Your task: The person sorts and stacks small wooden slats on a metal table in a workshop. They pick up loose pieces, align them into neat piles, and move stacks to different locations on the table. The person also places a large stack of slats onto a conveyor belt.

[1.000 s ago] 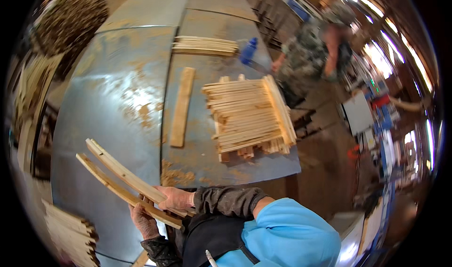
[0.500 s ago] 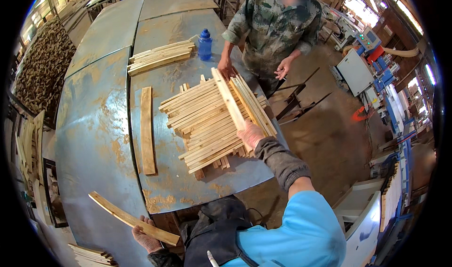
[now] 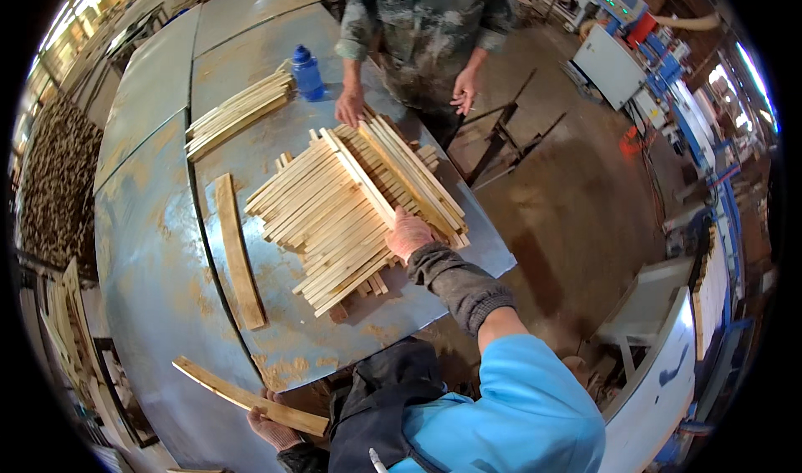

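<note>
**Right hand reaches the slat stack while the left holds one slat**

A wide grey metal surface [image 3: 150, 222] fills the view. At its near edge lies a big stack [image 3: 334, 214] of pale wooden slats, laid in crossed layers. A second or so ago both hands held curved slats low by the body; now the right hand [image 3: 408, 232] has gone out to the stack, its grip closed around the end of a top slat, so picking from the stack looks under way. The left hand [image 3: 271, 427], near the body, grips one curved slat [image 3: 251, 398]. Another curved slat [image 3: 238, 252] lies flat left of the stack. Farther off sit a smaller bundle [image 3: 238, 114] and a blue bottle [image 3: 307, 72]. A co-worker's hand [image 3: 349, 106] rests by the stack's far side.
</note>
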`<state>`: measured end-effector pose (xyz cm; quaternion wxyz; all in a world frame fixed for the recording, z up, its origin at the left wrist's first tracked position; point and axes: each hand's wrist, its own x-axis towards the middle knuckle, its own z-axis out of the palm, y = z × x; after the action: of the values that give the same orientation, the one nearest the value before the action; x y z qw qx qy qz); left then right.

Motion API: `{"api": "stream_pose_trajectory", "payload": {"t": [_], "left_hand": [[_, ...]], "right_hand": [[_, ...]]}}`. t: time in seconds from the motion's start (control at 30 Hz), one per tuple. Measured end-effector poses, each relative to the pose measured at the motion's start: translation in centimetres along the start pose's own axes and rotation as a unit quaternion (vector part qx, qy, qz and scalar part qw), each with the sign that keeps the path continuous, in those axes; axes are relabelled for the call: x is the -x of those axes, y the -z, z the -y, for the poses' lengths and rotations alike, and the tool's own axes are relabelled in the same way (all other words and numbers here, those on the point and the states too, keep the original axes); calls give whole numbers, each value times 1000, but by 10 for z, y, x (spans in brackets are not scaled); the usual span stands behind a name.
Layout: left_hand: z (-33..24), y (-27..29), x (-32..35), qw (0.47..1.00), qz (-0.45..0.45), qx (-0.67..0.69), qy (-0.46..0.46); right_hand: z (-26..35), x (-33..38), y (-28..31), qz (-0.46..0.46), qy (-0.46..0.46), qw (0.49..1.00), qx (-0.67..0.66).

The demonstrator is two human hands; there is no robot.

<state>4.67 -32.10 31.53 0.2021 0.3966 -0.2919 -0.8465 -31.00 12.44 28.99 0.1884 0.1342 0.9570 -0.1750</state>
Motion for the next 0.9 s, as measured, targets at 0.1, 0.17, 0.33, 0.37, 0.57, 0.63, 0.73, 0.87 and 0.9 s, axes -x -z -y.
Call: {"api": "stream_pose_trajectory", "payload": {"t": [0.1, 0.17, 0.33, 0.37, 0.57, 0.63, 0.73, 0.87, 0.9], "left_hand": [[1, 41, -21, 996, 79, -27, 33], [4, 42, -28, 994, 92, -54, 39], [13, 18, -11, 993, 47, -99, 33], [16, 21, -15, 992, 61, -105, 38], [34, -2, 6, 990, 106, -77, 49], [31, -9, 37, 994, 78, -74, 23], [41, 6, 46, 995, 85, -52, 16], [59, 28, 82, 999, 46, 20, -13], [66, 29, 97, 998, 38, 46, -18]], "right_hand": [[-7, 4, -16, -36, 22, 999, 13], [-14, 7, -22, -49, 23, 998, 18], [-35, 39, -45, -208, 106, 972, 23], [-40, 47, -52, -226, 116, 967, 15], [-55, 126, -100, -252, 336, 897, -139], [-44, 162, -114, -90, 358, 912, -177], [-48, 183, -131, 199, 318, 905, -203], [-64, 187, -140, 340, 350, 871, -66], [-70, 186, -143, 359, 351, 864, -44]]}}
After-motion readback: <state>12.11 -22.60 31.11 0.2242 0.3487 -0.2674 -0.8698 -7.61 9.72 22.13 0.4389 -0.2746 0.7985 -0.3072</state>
